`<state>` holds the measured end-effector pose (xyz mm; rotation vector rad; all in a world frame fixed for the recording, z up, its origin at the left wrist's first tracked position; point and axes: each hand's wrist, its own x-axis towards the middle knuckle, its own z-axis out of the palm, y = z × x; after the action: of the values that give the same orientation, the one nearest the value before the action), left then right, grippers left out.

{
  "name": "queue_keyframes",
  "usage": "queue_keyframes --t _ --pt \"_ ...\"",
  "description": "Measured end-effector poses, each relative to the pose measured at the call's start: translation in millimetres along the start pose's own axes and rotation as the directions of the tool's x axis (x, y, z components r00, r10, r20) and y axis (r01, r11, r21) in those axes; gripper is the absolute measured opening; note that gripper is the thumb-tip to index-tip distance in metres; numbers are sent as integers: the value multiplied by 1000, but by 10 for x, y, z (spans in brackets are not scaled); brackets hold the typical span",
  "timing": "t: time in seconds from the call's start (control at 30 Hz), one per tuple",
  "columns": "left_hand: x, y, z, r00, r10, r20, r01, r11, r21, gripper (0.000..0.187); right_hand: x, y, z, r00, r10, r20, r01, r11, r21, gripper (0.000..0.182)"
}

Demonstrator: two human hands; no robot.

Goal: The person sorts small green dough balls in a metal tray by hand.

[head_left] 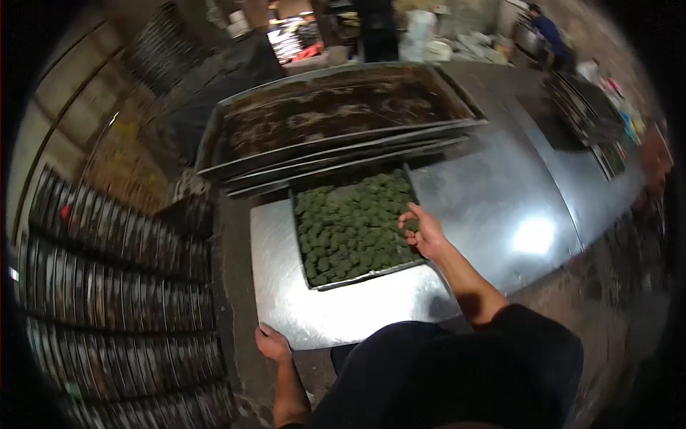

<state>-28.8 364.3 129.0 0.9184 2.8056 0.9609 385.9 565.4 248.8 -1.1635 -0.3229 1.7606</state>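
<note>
A rectangular tray (pixel 366 274) full of round dark green lumps (pixel 350 222) lies on a shiny metal table (pixel 479 186). At the tray's right side is my right hand (pixel 423 230), its fingers curled round one green lump (pixel 411 224). My left hand (pixel 273 343) rests at the table's front left corner, thumb up on the edge and the other fingers hidden below it, well apart from the tray.
Large stacked dark trays (pixel 336 118) stand behind the green-filled one. Racks of trays (pixel 121 286) line the left. More stacked trays (pixel 586 111) sit at the table's far right. A person in dark blue (pixel 549 36) is at the back right.
</note>
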Motion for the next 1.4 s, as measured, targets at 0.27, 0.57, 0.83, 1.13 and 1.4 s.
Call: queue_keyframes --t 0.27,0.57,0.83,1.13,1.4 --pt "40 -121 19 996 -77 -51 80 995 61 54 -64 76 157 957 -239 167 284 892 -352 45" --pt "63 -94 90 997 -63 -48 67 994 84 55 66 155 -104 982 74 173 -62 996 -69 36" --pt "47 -31 11 996 -86 -27 87 993 75 56 -154 732 291 587 -428 688 694 -172 -699 26" --pt "62 91 -21 991 -119 -61 122 992 44 49 1321 360 1123 616 -373 694 694 -159 -702 32" --pt "94 -24 34 989 -119 -85 125 989 77 47 1897 704 1780 873 -312 375 314 -231 -921 50"
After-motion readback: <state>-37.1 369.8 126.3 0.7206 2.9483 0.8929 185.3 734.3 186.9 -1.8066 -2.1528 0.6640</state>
